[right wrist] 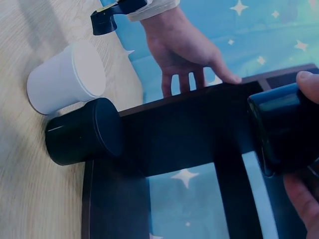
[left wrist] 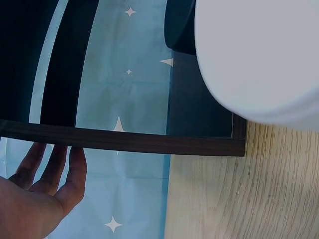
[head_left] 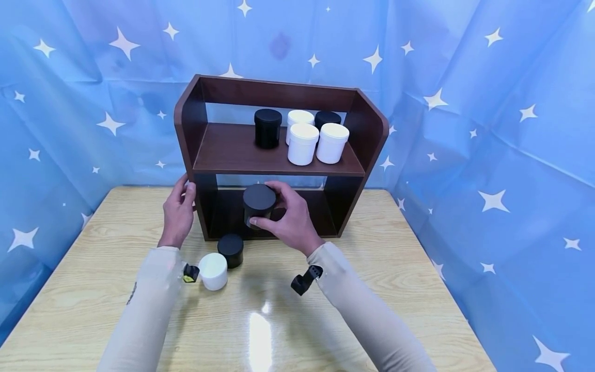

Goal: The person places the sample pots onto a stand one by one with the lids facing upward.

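Note:
My right hand (head_left: 295,217) grips a black lidded jar (head_left: 259,199) by its sides, upright in front of the shelf's lower opening. In the right wrist view this black jar (right wrist: 284,129) sits between thumb and fingers. My left hand (head_left: 178,212) touches the left side panel of the dark brown wooden shelf (head_left: 279,170), fingertips against its outer face, as the left wrist view also shows with the fingers (left wrist: 77,172). On the table before the shelf stand another black jar (head_left: 230,250) and a white jar (head_left: 213,271), side by side.
The upper shelf board (head_left: 228,150) bears a black jar (head_left: 267,129) near its middle and several white and black jars to the right, including a white jar (head_left: 303,144) at the front. Blue curtains (head_left: 465,129) with white stars hang around the wooden table (head_left: 395,289).

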Action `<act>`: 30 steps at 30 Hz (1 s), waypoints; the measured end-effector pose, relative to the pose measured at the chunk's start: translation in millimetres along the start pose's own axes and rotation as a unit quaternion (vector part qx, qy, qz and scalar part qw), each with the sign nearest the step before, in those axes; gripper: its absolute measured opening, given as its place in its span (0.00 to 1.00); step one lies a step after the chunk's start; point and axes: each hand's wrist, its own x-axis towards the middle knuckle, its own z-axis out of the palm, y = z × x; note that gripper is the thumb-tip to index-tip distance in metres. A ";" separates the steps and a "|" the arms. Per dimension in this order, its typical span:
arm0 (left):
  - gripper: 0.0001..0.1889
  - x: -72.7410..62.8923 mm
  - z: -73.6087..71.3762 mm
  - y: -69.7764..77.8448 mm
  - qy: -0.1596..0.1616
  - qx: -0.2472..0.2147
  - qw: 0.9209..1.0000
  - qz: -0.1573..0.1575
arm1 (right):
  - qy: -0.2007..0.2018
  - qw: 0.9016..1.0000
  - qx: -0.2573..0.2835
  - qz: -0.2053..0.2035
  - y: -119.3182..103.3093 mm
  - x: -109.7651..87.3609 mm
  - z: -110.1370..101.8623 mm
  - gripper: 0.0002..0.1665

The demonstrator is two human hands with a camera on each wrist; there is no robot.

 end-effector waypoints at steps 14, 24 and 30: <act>0.30 -0.1 -0.6 -0.3 0.001 -0.001 1.000 -0.007 | 0.016 1.000 -0.011 0.001 -2.9 10.3 -5.0 0.43; 0.31 -1.1 -0.1 0.1 0.001 0.000 1.000 -0.001 | 0.016 1.000 -0.016 -0.012 -5.3 14.2 -5.7 0.43; 0.31 -1.4 -0.4 0.2 0.002 0.001 1.000 0.002 | 0.026 0.999 -0.026 -0.026 -7.1 21.2 -8.9 0.42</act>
